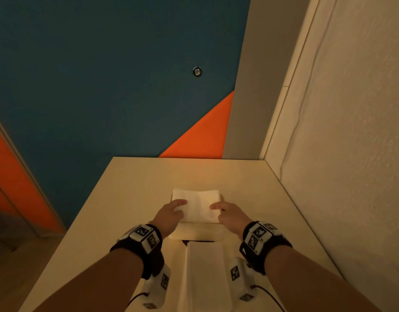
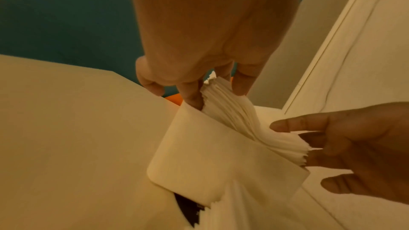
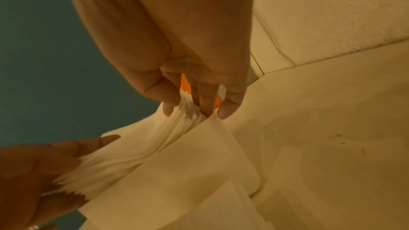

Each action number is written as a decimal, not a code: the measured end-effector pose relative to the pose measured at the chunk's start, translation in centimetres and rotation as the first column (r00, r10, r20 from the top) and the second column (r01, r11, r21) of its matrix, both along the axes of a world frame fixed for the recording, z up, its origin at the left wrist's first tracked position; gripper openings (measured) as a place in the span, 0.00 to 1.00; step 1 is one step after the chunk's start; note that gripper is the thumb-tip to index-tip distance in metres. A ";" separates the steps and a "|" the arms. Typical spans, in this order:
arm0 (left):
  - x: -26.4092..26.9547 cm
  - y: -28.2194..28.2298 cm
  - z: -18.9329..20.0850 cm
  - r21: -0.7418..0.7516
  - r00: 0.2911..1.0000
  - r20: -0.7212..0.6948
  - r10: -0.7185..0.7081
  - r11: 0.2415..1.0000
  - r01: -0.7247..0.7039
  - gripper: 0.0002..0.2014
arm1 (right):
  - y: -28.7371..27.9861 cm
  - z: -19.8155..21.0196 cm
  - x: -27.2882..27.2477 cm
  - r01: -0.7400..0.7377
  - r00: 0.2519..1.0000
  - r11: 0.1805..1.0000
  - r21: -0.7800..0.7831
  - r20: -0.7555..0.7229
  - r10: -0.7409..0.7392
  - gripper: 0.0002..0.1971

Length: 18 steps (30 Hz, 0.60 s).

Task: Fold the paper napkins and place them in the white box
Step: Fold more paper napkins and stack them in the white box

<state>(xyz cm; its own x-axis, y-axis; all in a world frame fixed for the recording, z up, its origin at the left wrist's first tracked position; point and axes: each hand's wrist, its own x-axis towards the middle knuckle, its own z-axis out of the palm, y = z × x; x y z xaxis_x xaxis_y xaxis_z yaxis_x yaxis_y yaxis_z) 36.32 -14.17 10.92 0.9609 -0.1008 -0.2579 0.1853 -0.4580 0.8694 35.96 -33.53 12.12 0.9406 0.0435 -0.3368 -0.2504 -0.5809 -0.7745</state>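
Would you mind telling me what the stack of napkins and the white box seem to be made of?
Stack of napkins: thin, soft tissue paper, matte; many fine layers with serrated edges that bend between the hands. White box: probably smooth plastic with a slight sheen, judging by its rigid flat wall and rounded corner, though coated card cannot be ruled out.

Cream-coloured table (image 1: 131, 199), seen from its near edge, serves as the landmark. Beyond its far edge stands a dark teal wall (image 1: 104, 75) bearing an orange triangular panel (image 1: 203, 136) just above the table's far right part. A small round metal fitting (image 1: 197, 71) is set in the teal wall, well above the table. A grey vertical strip (image 1: 245, 86) rises from the table's far right corner. A white textured wall (image 1: 351, 154) runs along the table's right side. Left of the table, an orange band (image 1: 16, 176) slants down toward the floor.
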 end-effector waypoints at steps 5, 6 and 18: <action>-1.1 -0.9 -0.6 0.017 1.000 -0.007 -0.006 1.000 0.006 0.20 | -1.2 -0.2 -0.5 0.016 1.000 1.000 -0.017 0.002 -0.016 0.22; -1.3 -1.0 -0.5 0.029 1.000 -0.007 -0.012 1.000 0.012 0.20 | -1.4 -0.3 -0.6 0.027 1.000 1.000 -0.011 0.010 -0.027 0.20; -1.8 -3.0 -0.4 0.490 0.992 0.002 -0.129 0.864 0.112 0.19 | 0.6 -0.5 0.0 -0.005 0.998 0.921 -0.390 0.055 0.029 0.16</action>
<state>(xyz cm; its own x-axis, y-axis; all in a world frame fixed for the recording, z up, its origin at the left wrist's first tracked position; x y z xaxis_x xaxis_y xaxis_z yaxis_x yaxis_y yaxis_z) 34.48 -17.17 10.50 0.9583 -0.0862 -0.2726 0.0760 -0.8423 0.5336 35.94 -32.97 11.58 0.9595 -0.0638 -0.2744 -0.1989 -0.8434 -0.4992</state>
